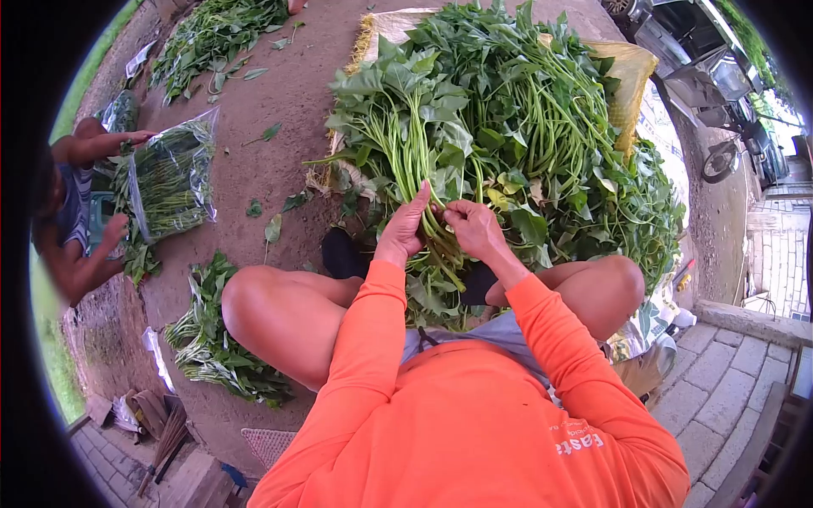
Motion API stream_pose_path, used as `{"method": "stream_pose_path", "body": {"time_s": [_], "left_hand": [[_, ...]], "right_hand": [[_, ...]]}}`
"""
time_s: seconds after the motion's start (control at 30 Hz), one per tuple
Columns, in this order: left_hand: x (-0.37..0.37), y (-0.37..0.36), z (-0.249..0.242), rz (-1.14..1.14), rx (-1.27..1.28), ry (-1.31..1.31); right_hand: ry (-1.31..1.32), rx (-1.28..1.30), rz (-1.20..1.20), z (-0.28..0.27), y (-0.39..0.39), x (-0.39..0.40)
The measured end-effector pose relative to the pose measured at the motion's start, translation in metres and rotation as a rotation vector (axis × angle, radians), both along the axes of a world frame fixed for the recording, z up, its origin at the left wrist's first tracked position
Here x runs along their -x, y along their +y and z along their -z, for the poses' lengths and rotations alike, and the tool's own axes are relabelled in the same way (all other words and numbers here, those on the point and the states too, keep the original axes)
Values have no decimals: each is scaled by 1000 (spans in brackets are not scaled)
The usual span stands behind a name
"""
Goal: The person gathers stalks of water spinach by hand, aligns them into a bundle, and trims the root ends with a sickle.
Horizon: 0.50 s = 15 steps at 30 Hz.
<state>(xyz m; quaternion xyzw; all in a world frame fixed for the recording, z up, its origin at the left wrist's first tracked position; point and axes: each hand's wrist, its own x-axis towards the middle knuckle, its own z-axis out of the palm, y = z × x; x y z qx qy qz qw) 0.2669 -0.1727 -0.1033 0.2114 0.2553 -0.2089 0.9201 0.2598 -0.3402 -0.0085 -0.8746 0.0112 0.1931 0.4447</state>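
My left hand (405, 227) is wrapped round the stems of a bunch of leafy greens (415, 127), whose leaves point away from me. Close beside it, my right hand (476, 229) has its fingers pinched together at the same stems, on their right side. The cut stem ends hang below both hands, between my legs. Under and behind the bunch lies a large heap of the same greens (550, 127), spread over a yellow and white sack (628, 85).
At the left, another person (72, 203) handles a clear plastic bag of greens (174, 178). More greens lie by my left knee (224, 339) and at the top left (212, 38). A motorcycle (724, 157) stands at the right. A broom (167, 436) lies at the lower left.
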Motion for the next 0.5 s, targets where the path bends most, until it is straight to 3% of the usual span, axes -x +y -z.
{"method": "stream_pose_path", "body": {"time_s": [0.1,0.13,0.2,0.27,0.33,0.37,0.4,0.43,0.5], "left_hand": [[12,-6,11,-14,-57,72],[14,-16,12,-195,-245,107],[20,-19,18,-193,-522,56],[19,-8,15,-85,-589,156],[18,8,3,-66,-533,46],[14,16,-4,-53,-513,34],[10,24,-22,-45,-496,24],[7,29,-48,-58,-517,-20],[0,44,-64,-63,-491,-83]], "right_hand": [[-30,43,-27,28,4,11],[-54,37,-50,36,4,15],[-104,22,-96,50,9,21],[-7,-13,-161,36,13,27],[-25,-89,-252,31,12,30],[40,-313,-88,25,6,28],[-148,-424,65,26,-6,17],[-87,-507,222,3,-23,1],[-216,-408,316,-24,-61,-25]]}}
